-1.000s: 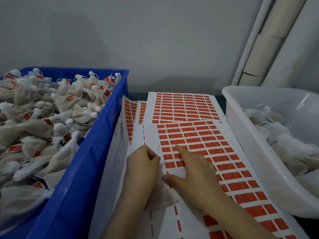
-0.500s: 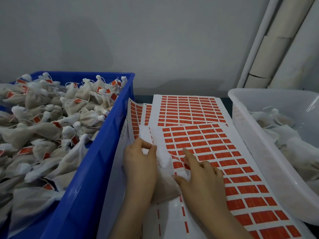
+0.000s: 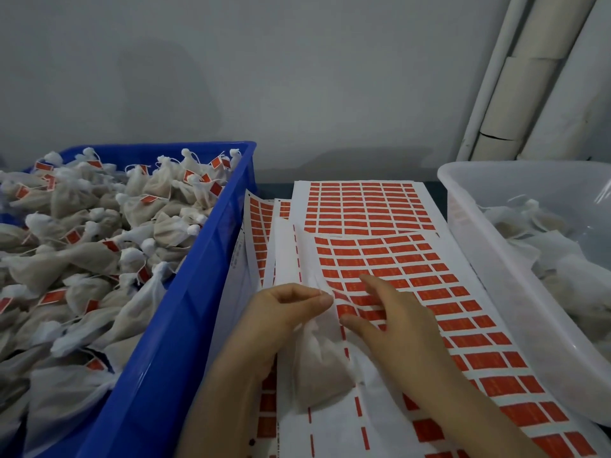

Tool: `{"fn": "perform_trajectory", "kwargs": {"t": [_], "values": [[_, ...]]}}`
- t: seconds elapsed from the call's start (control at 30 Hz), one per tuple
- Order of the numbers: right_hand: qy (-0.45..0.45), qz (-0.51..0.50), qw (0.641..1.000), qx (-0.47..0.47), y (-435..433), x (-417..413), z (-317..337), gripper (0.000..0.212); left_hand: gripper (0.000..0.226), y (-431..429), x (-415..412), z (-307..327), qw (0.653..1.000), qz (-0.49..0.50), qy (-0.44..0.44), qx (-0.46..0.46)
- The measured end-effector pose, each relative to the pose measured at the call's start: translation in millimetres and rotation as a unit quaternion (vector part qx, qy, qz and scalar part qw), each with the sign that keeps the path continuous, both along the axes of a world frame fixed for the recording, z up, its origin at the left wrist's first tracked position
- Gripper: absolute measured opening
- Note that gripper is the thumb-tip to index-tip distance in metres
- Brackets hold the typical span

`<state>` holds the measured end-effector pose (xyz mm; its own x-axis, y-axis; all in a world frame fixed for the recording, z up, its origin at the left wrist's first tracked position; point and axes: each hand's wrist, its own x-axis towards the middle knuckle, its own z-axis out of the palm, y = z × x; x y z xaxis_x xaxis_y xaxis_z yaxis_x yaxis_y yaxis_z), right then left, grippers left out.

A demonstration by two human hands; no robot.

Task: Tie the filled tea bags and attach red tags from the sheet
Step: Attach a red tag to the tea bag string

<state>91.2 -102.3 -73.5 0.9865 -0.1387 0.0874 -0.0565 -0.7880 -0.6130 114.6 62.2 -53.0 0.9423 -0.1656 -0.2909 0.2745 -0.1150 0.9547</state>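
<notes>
Inside blue crate (image 3: pixel 185 325), tagged tea bags (image 3: pixel 99 252)

Left hand (image 3: pixel 284 309) pinches tea bag (image 3: pixel 319 361); right hand (image 3: pixel 396 322) touches tag sheet (image 3: pixel 439 292).

Head view — forward-down, close

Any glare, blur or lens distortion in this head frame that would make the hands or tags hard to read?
Head view: dim, even light with soft shadows on the wall; a small glare streak on the clear tub; wide-angle bending shows in the pipes and the tag sheet; print on the tags is too soft to read; left hand, right hand and tea bag are only slightly soft.
</notes>
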Motion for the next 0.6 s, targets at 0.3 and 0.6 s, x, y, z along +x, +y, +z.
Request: {"fn": "perform_trajectory", "kwargs": {"t": [0.3,0.6], "values": [[-0.163,0.091,0.98,-0.064,3.8,-18.1,-3.5,0.059,0.014,-3.0,1.8,1.1,0.999,0.042,0.007,0.024],[-0.267,0.05,0.962,-0.024,2.6,-17.3,-4.7,0.047,0.012,-9.4,1.0,2.8,0.999,0.05,-0.007,-0.015]]}}
